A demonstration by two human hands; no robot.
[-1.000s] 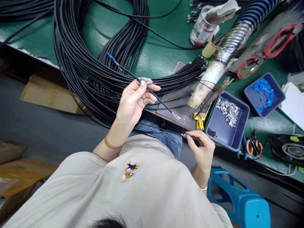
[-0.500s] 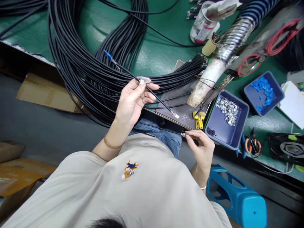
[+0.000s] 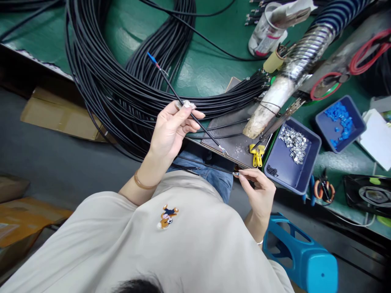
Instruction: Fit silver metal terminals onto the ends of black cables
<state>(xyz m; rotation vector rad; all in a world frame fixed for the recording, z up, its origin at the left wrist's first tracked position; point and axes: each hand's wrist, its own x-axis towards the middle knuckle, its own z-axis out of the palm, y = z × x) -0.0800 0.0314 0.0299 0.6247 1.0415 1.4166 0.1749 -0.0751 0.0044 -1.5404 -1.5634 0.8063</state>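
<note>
My left hand (image 3: 168, 130) pinches a short black cable (image 3: 203, 129) between thumb and fingers. A crumpled whitish scrap, perhaps tissue or cloth, is also at its fingertips. The cable slants across the black cable coil (image 3: 122, 85), with a blue connector (image 3: 152, 57) on its upper end. Thin wires and a small pale connector (image 3: 222, 150) show at its lower end. Low by the bench edge, my right hand (image 3: 259, 187) has thumb and finger closed on the metal-tipped end (image 3: 236, 173) of another thin black cable (image 3: 210, 166); the fingertips partly hide that tip.
A blue-grey tray (image 3: 285, 173) of small metal shells stands right of a yellow clip-like tool (image 3: 257, 154). Beyond it is a bin (image 3: 351, 140) of blue connectors. A duct pipe (image 3: 265, 110) hangs over the bench. Orange-handled pliers (image 3: 324, 191) and a blue stool (image 3: 320, 256) are at right.
The short cable in my left hand has turned, its blue end swinging right and up and its lower connector showing a different side. My right hand stays nearly still. The view has shifted slightly.
</note>
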